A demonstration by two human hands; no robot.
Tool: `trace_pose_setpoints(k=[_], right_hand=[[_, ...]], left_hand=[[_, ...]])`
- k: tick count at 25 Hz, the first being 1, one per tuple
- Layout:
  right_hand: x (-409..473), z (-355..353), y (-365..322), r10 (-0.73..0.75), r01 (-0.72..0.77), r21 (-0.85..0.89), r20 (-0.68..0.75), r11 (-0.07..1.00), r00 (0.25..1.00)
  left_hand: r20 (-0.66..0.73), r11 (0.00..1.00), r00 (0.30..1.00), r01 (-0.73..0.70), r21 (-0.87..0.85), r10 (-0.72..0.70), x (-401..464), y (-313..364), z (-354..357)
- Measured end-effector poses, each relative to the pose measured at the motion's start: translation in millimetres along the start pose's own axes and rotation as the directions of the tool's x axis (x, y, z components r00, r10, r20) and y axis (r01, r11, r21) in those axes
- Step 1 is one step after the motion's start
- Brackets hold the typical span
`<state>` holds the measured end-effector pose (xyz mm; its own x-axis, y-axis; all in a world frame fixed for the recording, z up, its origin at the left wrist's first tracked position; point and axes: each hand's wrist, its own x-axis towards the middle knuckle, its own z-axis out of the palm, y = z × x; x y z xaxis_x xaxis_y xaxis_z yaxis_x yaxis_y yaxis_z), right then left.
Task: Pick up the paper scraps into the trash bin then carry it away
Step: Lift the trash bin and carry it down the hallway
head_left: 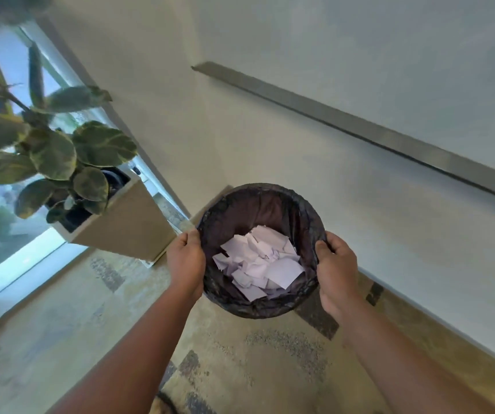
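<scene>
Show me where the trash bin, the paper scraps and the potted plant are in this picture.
trash bin [265, 194], head view, far rim with the black liner over it.
paper scraps [259, 259], head view, middle of the white pile inside the bin.
potted plant [53, 155], head view, a large green leaf above the square planter.

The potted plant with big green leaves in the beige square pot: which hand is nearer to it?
Left. The left hand grips the black-lined round trash bin on the rim side facing the potted plant; the right hand grips the opposite rim, farther away.
</scene>
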<state>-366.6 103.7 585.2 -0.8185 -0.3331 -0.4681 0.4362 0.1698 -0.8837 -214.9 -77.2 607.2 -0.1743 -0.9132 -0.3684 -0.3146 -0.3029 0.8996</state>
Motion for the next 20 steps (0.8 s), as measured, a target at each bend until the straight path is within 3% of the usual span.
trace_pose_setpoints(k=[4, 11, 20], right_hand=[[-16.4, 27.7, -34.1, -0.014, 0.015, -0.047, 0.023, 0.999, 1.0], [-8.6, 108.5, -50.8, 0.018, -0.019, -0.024, -0.054, 1.0, 0.998], [87.4, 169.2, -44.8, 0.104, -0.099, -0.121, 0.032, 0.988, 0.994]], left_hand=[[-0.04, 0.999, 0.998, 0.038, -0.038, -0.04, 6.4, 27.5, -32.3], [0.089, 0.996, 0.993, 0.08, -0.05, -0.076, 80.2, 53.9, -76.1], [0.149, 0.979, 0.968, 0.2, 0.038, -0.203, 197.8, 62.2, -43.8]])
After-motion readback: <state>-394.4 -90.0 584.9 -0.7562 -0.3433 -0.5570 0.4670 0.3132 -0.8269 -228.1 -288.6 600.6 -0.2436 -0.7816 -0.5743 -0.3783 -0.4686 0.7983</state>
